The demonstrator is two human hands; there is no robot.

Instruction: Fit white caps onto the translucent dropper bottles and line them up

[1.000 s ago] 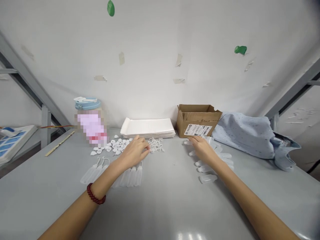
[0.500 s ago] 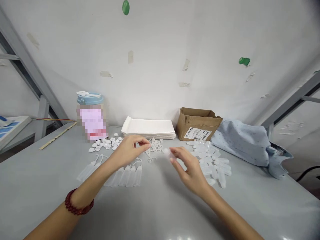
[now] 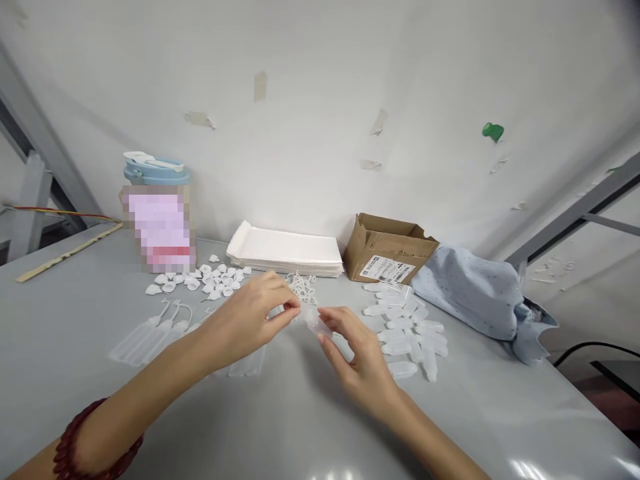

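My right hand [image 3: 356, 350] holds a translucent plastic bottle [image 3: 318, 324] between thumb and fingers, its narrow end pointing up and left. Just left of it, my left hand [image 3: 265, 310] is pinched at the bottle's tip; what the fingertips grip is too small to make out. Behind the hands lies a small heap of white hooked pieces [image 3: 303, 287]. To the right, similar translucent bottles [image 3: 399, 347] are scattered. Several bottles with white hooks [image 3: 150, 337] lie at the left, and others are partly hidden beneath my left arm.
Small white caps [image 3: 219, 280] lie at the back left, near a blue-lidded container [image 3: 156, 171]. A stack of white envelopes [image 3: 287, 248], a cardboard box [image 3: 390, 250] and a light blue cloth [image 3: 470, 290] stand or lie along the wall.
Both hands have come closer together, with the bottle's tip now near the left fingertips. The view has shifted, so the tabletop things appear farther left.
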